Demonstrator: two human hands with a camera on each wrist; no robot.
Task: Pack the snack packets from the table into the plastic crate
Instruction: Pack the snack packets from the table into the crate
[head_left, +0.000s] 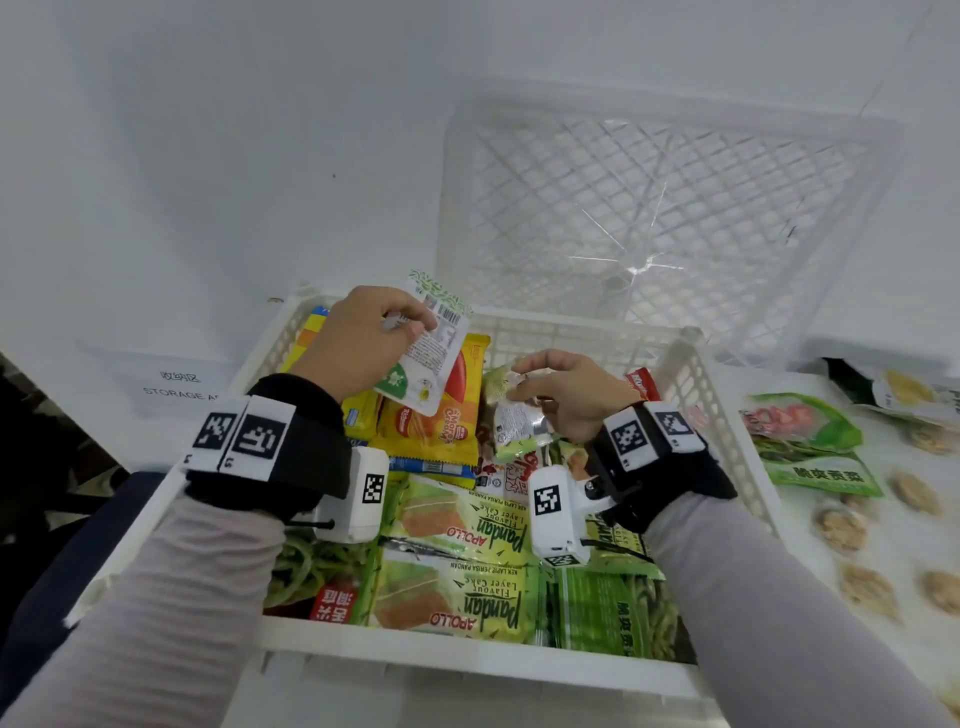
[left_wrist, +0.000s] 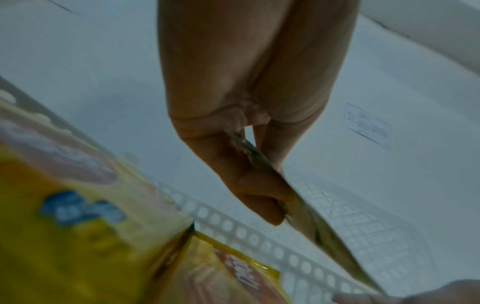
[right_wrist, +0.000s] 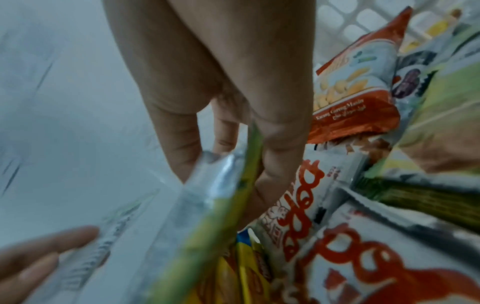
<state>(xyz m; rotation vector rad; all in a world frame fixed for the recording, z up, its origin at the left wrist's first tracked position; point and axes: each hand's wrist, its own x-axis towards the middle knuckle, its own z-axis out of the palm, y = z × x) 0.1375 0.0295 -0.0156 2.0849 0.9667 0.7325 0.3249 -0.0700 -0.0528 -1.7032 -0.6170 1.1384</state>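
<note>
Both wrist views are blurred, and the left one shows its packet only edge-on, so its print cannot be read there. Much of the crate's (head_left: 691, 374) load sits hidden under the forearms; readable are two "APOLLO Pandan Flavour Layer Cake" packs (head_left: 457, 597), and a paper on the desk (head_left: 156, 208) cut off at "STORAGE A". The left hand (head_left: 358, 343) hovers over the crate's far left corner, fingers (left_wrist: 259, 197) curled, pinching a white packet with a barcode (head_left: 431, 353). The right hand (head_left: 566, 389), palm down above the middle, pinches a small silver-and-green packet (head_left: 519, 421). More green packets (head_left: 810, 441) lie on the desk right of the crate.
</note>
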